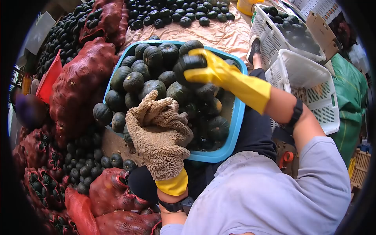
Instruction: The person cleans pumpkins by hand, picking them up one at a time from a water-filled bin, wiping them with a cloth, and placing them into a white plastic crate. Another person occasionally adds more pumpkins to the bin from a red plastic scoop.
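Observation:
My right hand (203,70), in a long yellow rubber glove, grips a dark green pumpkin (189,64) above the far side of a blue tub (235,129). The moving hand is slightly blurred. A fuzzy tan cloth (154,137) is bunched around my left hand (172,156), hiding its fingers; a yellow glove cuff shows below it. This hand is over the near left part of the tub. Wet, dark green pumpkins (152,56) are heaped in the tub, with murky water (209,145) between some at the near right.
Red mesh sacks (80,84) and loose pumpkins (84,166) crowd the left. More pumpkins (184,15) lie on a tan sheet (231,33) at the back. White plastic crates (313,98) stand on the right, beside green sacking (348,105). A shoe (254,49) rests near the crates.

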Demonstrator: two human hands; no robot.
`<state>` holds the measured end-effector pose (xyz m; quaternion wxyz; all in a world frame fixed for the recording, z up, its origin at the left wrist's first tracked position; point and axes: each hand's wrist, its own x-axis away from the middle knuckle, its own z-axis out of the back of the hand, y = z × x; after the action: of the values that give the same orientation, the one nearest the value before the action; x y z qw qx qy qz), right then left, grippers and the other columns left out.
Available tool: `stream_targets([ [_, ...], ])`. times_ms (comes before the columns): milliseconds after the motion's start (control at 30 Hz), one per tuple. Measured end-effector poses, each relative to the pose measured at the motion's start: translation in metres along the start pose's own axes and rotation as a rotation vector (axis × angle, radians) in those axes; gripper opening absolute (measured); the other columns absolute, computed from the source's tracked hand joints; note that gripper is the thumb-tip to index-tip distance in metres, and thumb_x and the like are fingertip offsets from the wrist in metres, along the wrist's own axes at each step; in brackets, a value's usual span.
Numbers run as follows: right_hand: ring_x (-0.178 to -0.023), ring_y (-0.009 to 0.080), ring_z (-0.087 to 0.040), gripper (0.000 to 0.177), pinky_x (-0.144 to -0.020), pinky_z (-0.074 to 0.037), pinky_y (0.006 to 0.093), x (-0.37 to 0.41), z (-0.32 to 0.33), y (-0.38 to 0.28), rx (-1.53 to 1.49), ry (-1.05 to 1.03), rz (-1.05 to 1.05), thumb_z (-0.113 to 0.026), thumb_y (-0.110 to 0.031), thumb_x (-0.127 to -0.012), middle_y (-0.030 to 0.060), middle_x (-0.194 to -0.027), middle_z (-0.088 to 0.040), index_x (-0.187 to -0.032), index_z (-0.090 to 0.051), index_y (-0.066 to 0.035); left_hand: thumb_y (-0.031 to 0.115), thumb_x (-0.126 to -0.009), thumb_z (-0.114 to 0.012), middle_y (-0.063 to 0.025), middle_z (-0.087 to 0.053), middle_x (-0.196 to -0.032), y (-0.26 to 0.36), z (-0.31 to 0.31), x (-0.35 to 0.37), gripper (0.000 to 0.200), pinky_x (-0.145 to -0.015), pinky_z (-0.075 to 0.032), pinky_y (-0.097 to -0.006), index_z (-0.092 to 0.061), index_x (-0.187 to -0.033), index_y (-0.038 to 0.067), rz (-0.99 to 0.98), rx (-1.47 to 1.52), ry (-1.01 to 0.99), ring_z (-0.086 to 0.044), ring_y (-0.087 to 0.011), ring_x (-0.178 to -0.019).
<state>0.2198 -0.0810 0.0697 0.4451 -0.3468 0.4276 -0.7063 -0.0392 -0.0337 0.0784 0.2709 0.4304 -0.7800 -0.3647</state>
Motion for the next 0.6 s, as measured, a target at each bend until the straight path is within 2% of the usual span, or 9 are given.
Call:
stream_targets([
  [67, -0.142, 0.0405, -0.054, 0.096, -0.119, -0.043, 0.0438, -0.056, -0.006, 0.014, 0.332, 0.292, 0.298, -0.080, -0.056, -0.088, 0.0291, -0.151, -0.057, -0.159, -0.046, -0.002, -0.003, -0.095, -0.056, -0.0158, -0.075, -0.116, -0.001, -0.001, 0.003, 0.035, -0.086, -0.060, -0.0304, -0.060, -0.129, -0.001, -0.002, -0.038, -0.022, -0.075, -0.0236, -0.095],
  [167, -0.150, 0.0413, -0.047, 0.095, -0.124, -0.038, 0.0447, -0.091, -0.023, 0.033, 0.658, 0.131, 0.501, -0.072, -0.056, -0.093, 0.0294, -0.160, -0.049, -0.162, -0.039, 0.000, -0.007, -0.093, -0.056, -0.0160, -0.075, -0.117, -0.006, -0.003, 0.003, 0.037, -0.087, -0.060, -0.0295, -0.059, -0.130, -0.002, -0.019, -0.116, -0.059, -0.076, -0.0227, -0.097],
  [200, -0.151, 0.0400, -0.046, 0.088, -0.125, -0.037, 0.0433, -0.084, -0.023, 0.044, 0.753, 0.070, 0.376, -0.069, -0.052, -0.096, 0.0268, -0.162, -0.048, -0.162, -0.041, -0.001, -0.008, -0.093, -0.057, -0.0161, -0.075, -0.118, -0.006, -0.002, 0.003, 0.038, -0.087, -0.060, -0.0292, -0.059, -0.130, -0.002, -0.026, -0.144, -0.076, -0.076, -0.0224, -0.097],
  [233, -0.139, 0.0413, -0.057, 0.071, -0.117, -0.046, 0.0460, -0.064, -0.022, 0.040, 0.722, 0.123, 0.459, -0.068, -0.049, -0.098, 0.0235, -0.152, -0.060, -0.154, -0.054, -0.006, -0.009, -0.092, -0.057, -0.0162, -0.075, -0.118, -0.005, -0.001, 0.003, 0.040, -0.088, -0.060, -0.0289, -0.058, -0.131, -0.002, -0.039, -0.183, -0.097, -0.076, -0.0221, -0.098],
  [300, -0.120, 0.0424, -0.067, 0.055, -0.105, -0.054, 0.0498, -0.007, -0.008, -0.008, 0.716, -0.189, 0.094, -0.067, -0.046, -0.099, 0.0199, -0.133, -0.070, -0.142, -0.065, -0.011, -0.012, -0.091, -0.057, -0.0163, -0.075, -0.118, -0.006, -0.001, 0.007, 0.042, -0.088, -0.059, -0.0283, -0.058, -0.131, -0.002, -0.079, -0.315, -0.170, -0.076, -0.0215, -0.099],
  [367, -0.099, 0.0425, -0.071, 0.051, -0.094, -0.058, 0.0511, 0.055, -0.027, 0.021, 0.822, -0.255, 0.034, -0.070, -0.049, -0.095, 0.0173, -0.111, -0.075, -0.131, -0.070, -0.013, -0.015, -0.090, -0.057, -0.0165, -0.075, -0.119, -0.007, -0.002, 0.011, 0.044, -0.089, -0.059, -0.0277, -0.057, -0.132, -0.002, -0.120, -0.501, -0.279, -0.076, -0.0208, -0.100],
  [433, -0.110, 0.0405, -0.069, 0.064, -0.095, -0.058, 0.0505, 0.109, -0.051, 0.043, 0.957, -0.532, -0.046, -0.081, -0.044, -0.086, 0.0172, -0.129, -0.069, -0.141, -0.064, -0.015, -0.017, -0.089, -0.057, -0.0166, -0.075, -0.120, -0.012, -0.007, 0.013, 0.046, -0.090, -0.059, -0.0271, -0.056, -0.133, -0.003, -0.175, -0.693, -0.415, -0.076, -0.0202, -0.101],
  [533, -0.138, 0.0395, -0.053, 0.100, -0.104, -0.055, 0.0520, 0.123, -0.119, 0.069, 1.080, -0.438, -0.309, -0.093, -0.025, -0.073, 0.0175, -0.159, -0.044, -0.160, -0.043, -0.024, -0.003, -0.097, -0.059, -0.0134, -0.074, -0.120, -0.040, -0.001, 0.007, 0.036, -0.089, -0.058, -0.0273, -0.057, -0.132, -0.001, -0.198, -0.876, -0.593, -0.074, -0.0184, -0.101],
  [600, -0.140, 0.0379, -0.053, 0.089, -0.106, -0.054, 0.0499, 0.118, -0.113, 0.077, 1.009, -0.493, -0.268, -0.093, -0.022, -0.073, 0.0187, -0.154, -0.048, -0.152, -0.054, -0.025, 0.012, -0.105, -0.061, -0.0102, -0.073, -0.119, -0.071, 0.019, 0.002, 0.029, -0.089, -0.056, -0.0277, -0.058, -0.132, 0.002, -0.145, -0.987, -0.657, -0.073, -0.0169, -0.101],
])
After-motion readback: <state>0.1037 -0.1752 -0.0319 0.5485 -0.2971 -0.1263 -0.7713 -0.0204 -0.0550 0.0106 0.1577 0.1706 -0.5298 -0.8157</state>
